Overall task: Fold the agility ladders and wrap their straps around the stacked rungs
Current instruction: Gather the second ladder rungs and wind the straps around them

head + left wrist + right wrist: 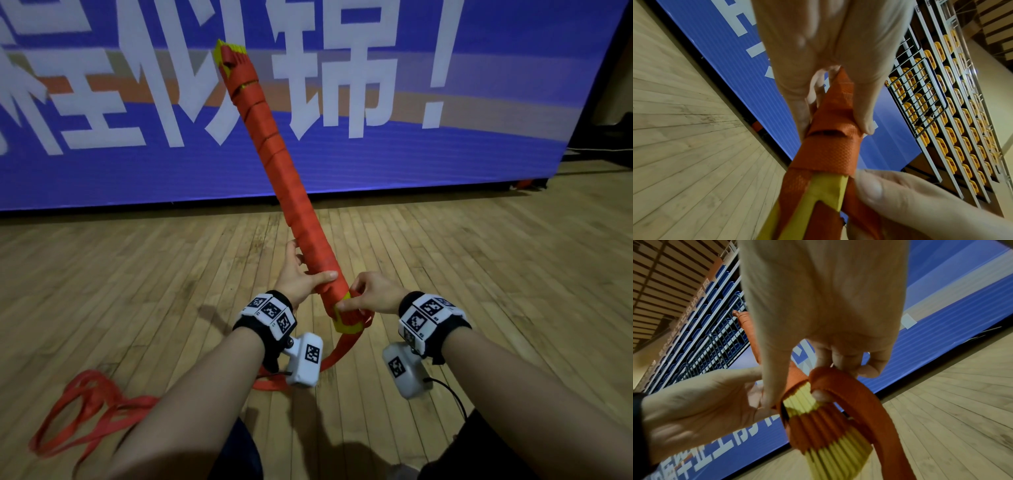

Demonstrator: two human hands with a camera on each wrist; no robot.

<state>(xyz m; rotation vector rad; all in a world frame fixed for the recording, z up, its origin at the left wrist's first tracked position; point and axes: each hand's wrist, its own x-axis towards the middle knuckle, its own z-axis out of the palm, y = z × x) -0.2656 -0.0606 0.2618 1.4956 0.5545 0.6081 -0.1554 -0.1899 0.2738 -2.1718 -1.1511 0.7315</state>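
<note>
Two hands, left hand (297,274) and right hand (371,291), both gripping one strap-wrapped rung stack (287,178).

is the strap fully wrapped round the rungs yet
Not fully: strap coils cover most of the stacked rungs, but a loose tail lies on the floor.

Left arm: I held it forward, forearm bare, a marker band round the wrist.
Left hand (301,274): my fingers and thumb curled round the bundle.
Right arm: I stretched it forward alongside, banded likewise.
Right hand (371,291): my fingers curled, pinching the strap.
</note>
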